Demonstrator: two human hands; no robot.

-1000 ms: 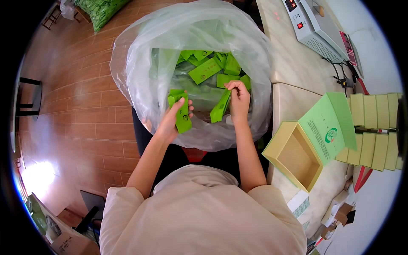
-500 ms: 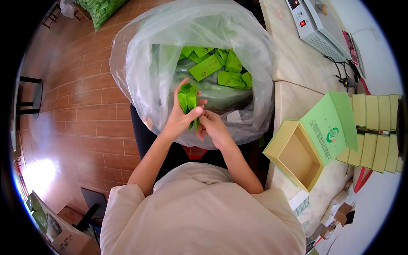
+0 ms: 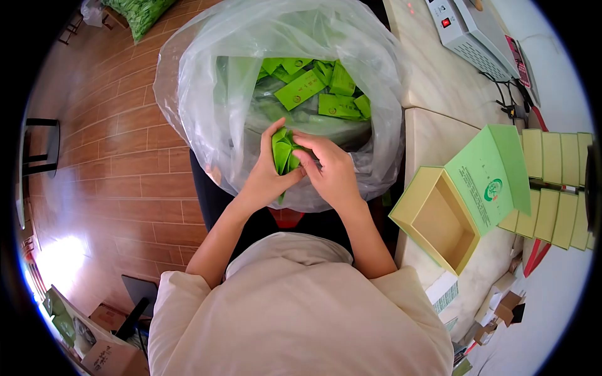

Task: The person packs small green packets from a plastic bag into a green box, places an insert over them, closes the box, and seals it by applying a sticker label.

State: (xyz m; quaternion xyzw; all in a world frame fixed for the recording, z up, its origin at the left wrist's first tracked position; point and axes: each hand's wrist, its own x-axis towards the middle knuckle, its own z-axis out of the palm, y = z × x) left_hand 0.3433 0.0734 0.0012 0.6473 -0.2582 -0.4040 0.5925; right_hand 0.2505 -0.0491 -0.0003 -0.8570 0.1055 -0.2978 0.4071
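Observation:
Several green packets (image 3: pixel 283 152) are bunched in my left hand (image 3: pixel 266 174), whose fingers and thumb curve around them. My right hand (image 3: pixel 331 170) is at the right side of the same bunch, its thumb and fingers pressing on the packets. Both hands are over the near rim of a big clear plastic bag (image 3: pixel 207 94). Deeper inside that bag, more green packets (image 3: pixel 300 91) with printed faces lie loosely at the far side. The lower ends of the held packets are partly hidden by my hands.
To the right, an open green box (image 3: pixel 439 219) with a printed lid stands on the marble-look counter (image 3: pixel 433 131). Rows of closed boxes (image 3: pixel 552 213) are stacked beyond it. A grey machine (image 3: pixel 470 44) with a red switch sits at the counter's far end.
My right hand has moved up from below the bunch to its right side, fingers now on the packets. The left hand keeps hold of them. The whole view has shifted slightly.

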